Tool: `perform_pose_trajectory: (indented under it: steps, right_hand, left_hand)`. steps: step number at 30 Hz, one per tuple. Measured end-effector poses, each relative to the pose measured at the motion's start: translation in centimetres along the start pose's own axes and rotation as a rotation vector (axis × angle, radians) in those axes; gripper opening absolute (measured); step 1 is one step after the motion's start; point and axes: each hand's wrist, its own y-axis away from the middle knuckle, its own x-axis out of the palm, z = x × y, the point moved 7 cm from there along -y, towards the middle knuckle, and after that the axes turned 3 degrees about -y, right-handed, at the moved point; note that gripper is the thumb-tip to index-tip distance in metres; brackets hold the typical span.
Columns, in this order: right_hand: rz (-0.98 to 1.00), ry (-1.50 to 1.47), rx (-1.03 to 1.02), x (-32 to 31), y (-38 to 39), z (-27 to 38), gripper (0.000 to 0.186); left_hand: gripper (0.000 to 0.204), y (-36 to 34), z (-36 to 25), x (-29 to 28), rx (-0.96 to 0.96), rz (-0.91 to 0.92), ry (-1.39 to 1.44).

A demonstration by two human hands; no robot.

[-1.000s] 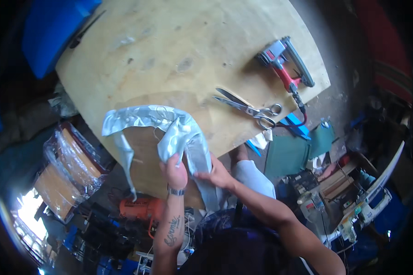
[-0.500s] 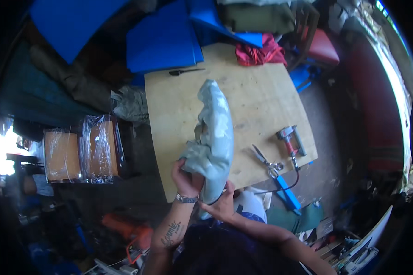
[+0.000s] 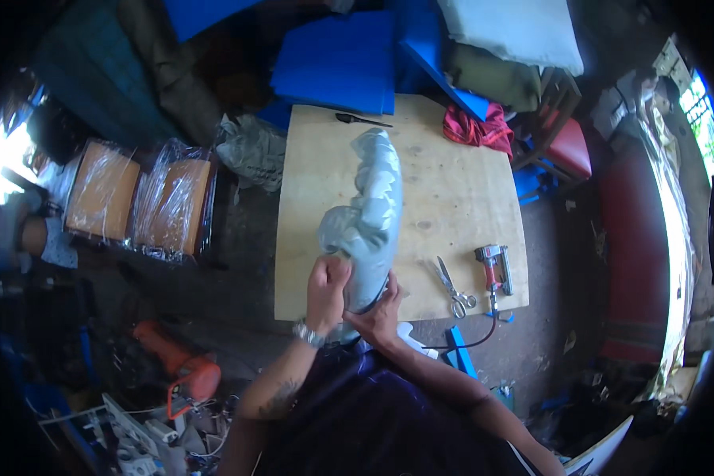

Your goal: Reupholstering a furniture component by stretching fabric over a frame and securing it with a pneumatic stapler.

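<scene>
A curved piece wrapped in pale grey, shiny cover material [image 3: 382, 208] stands up in front of me over the table. Its outer edge bends smoothly on the right, while loose material bunches and folds on the left. My left hand [image 3: 328, 289] is closed in a fist on the folded material at its lower left. At the lower end, my right hand [image 3: 379, 316] grips the cover's edge, thumb and fingers on either side. What lies inside the cover is hidden. To the right on the table lie scissors [image 3: 455, 295] and a red and grey air staple gun [image 3: 493, 271].
The plywood table [image 3: 452, 190] carries a dark slim tool [image 3: 363, 120] at its far edge. Blue sheets [image 3: 333, 63], a red cloth [image 3: 479, 127] and a chair [image 3: 567, 151] stand beyond. Plastic-wrapped brown panels [image 3: 170, 202] are at left. A hose [image 3: 480, 341] runs from the staple gun.
My left hand has come out from under the fold and now closes on the material from the side. The right hand still grips the lower end. The whole view has shifted.
</scene>
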Motion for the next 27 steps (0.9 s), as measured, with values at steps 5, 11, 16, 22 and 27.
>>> perform_pose_trajectory:
  steps: [5,11,16,22,27]
  right_hand:
    - [-0.045,0.193,-0.387,0.2,-0.8,3.1,0.118]
    - [0.038,0.194,-0.674,-2.0,-5.9,6.0,0.110]
    - [0.151,0.168,-0.691,-3.0,-8.8,6.5,0.101]
    - [0.237,0.154,-0.654,-3.5,-12.1,6.4,0.085]
    - [0.315,0.210,-0.706,-3.9,-15.0,6.8,0.076]
  left_hand:
    - [0.034,-2.2,-6.1,1.0,0.107,0.069,-0.555]
    - [0.032,-3.4,-4.0,0.9,0.284,-0.098,-0.118]
    - [0.028,-5.1,-2.1,1.9,0.238,-0.074,0.065]
    - [0.029,-7.2,-0.1,3.1,0.217,-0.056,0.352]
    - [0.028,-8.8,2.2,4.0,0.168,-0.064,0.492]
